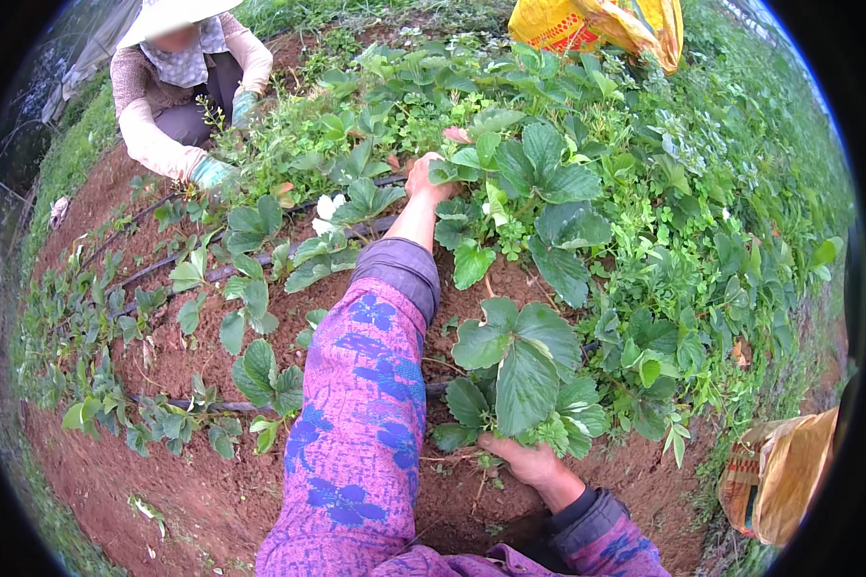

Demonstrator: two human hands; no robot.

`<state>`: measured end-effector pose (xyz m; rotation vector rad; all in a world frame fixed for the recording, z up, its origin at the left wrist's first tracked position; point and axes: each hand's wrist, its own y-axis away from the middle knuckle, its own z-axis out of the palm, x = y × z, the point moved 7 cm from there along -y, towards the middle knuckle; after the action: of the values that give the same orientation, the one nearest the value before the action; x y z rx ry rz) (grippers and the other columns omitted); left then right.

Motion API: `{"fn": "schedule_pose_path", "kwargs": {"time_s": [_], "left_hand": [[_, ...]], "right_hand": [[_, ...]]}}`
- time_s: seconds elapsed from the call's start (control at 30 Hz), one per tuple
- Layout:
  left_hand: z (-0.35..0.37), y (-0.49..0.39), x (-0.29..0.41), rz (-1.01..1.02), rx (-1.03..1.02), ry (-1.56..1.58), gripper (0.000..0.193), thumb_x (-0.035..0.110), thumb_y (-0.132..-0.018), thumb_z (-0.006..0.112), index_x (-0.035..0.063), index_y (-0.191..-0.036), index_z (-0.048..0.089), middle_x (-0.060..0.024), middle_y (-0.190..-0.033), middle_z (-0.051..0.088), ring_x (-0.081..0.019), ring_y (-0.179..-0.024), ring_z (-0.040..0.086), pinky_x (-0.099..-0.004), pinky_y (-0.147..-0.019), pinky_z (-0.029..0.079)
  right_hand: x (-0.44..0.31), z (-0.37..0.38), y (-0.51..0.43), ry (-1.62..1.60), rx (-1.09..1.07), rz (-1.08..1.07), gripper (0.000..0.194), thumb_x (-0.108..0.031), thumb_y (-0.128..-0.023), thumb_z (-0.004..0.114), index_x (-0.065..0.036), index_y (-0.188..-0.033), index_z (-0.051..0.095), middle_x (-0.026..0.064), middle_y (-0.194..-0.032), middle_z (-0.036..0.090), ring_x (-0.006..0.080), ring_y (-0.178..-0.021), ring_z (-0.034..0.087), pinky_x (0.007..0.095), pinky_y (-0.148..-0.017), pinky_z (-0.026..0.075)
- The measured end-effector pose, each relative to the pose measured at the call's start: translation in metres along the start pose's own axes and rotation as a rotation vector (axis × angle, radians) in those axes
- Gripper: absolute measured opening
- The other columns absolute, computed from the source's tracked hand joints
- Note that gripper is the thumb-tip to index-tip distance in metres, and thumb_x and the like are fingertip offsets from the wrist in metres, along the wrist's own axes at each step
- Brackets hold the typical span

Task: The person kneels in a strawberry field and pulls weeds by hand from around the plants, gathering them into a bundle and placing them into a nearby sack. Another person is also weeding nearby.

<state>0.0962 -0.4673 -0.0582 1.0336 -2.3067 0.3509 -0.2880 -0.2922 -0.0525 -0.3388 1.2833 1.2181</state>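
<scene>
My left hand (429,182) reaches far forward into the leaves of a strawberry plant (541,169). Its fingertips are hidden there, so whether they grip anything does not show. Close to my body, my right hand (534,465) is low at the base of another strawberry plant (516,346) with broad toothed leaves. The thumb side touches the foliage near the soil, while the other fingers are hidden under the leaves. Green weeds (548,433) grow at this plant's foot, just above my right hand.
A person (180,86) in a wide hat and gloves crouches at the far left, hands among weeds. Black drip lines (224,405) cross the red soil bed (209,461). One yellow sack (599,29) stands at the back; another woven sack (779,476) is at right. Dense weeds (707,238) cover the right.
</scene>
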Motion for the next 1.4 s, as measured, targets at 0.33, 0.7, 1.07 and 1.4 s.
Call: {"fn": "schedule_pose_path", "kwargs": {"time_s": [0.33,0.7,1.07,1.4], "left_hand": [[-0.052,0.037,-0.029,-0.087,0.173,0.873,0.04,0.038,-0.073,0.069,0.011,-0.101,0.06,-0.0037,-0.083,0.064,-0.0204,-0.069,0.062,-0.0361,-0.053,0.045],[-0.057,0.015,-0.015,0.091,-0.141,0.111,0.037,0.033,-0.075,0.06,0.0067,-0.1,0.064,-0.0141,-0.096,0.066,-0.0255,-0.083,0.063,-0.034,-0.071,0.049],[0.058,-0.037,0.009,0.428,-0.284,0.33,0.048,0.032,-0.062,0.075,0.0155,-0.105,0.061,-0.0095,-0.099,0.063,-0.0262,-0.096,0.06,-0.036,-0.079,0.049],[0.021,0.016,0.078,0.139,-0.168,-0.181,0.035,0.017,-0.061,0.072,0.0114,-0.095,0.067,-0.013,-0.104,0.064,-0.0282,-0.1,0.061,-0.0374,-0.083,0.049]], "right_hand": [[0.003,-0.004,0.003,0.063,0.037,0.085,0.028,-0.014,-0.082,0.066,-0.003,-0.107,0.059,0.0025,-0.1,0.061,0.0129,-0.088,0.056,0.0303,-0.08,0.047],[0.003,-0.003,-0.001,0.014,-0.002,0.017,0.026,-0.013,-0.083,0.065,-0.003,-0.106,0.06,0.0013,-0.098,0.062,0.0118,-0.089,0.056,0.029,-0.08,0.046],[-0.002,0.004,-0.001,0.036,-0.06,-0.078,0.022,-0.018,-0.087,0.06,-0.004,-0.104,0.058,0.0003,-0.089,0.061,0.0107,-0.079,0.057,0.027,-0.069,0.048],[0.006,0.0,-0.002,0.066,0.001,0.1,0.02,-0.013,-0.082,0.066,-0.002,-0.098,0.062,0.0012,-0.091,0.063,0.0121,-0.079,0.057,0.0287,-0.071,0.048]]}}
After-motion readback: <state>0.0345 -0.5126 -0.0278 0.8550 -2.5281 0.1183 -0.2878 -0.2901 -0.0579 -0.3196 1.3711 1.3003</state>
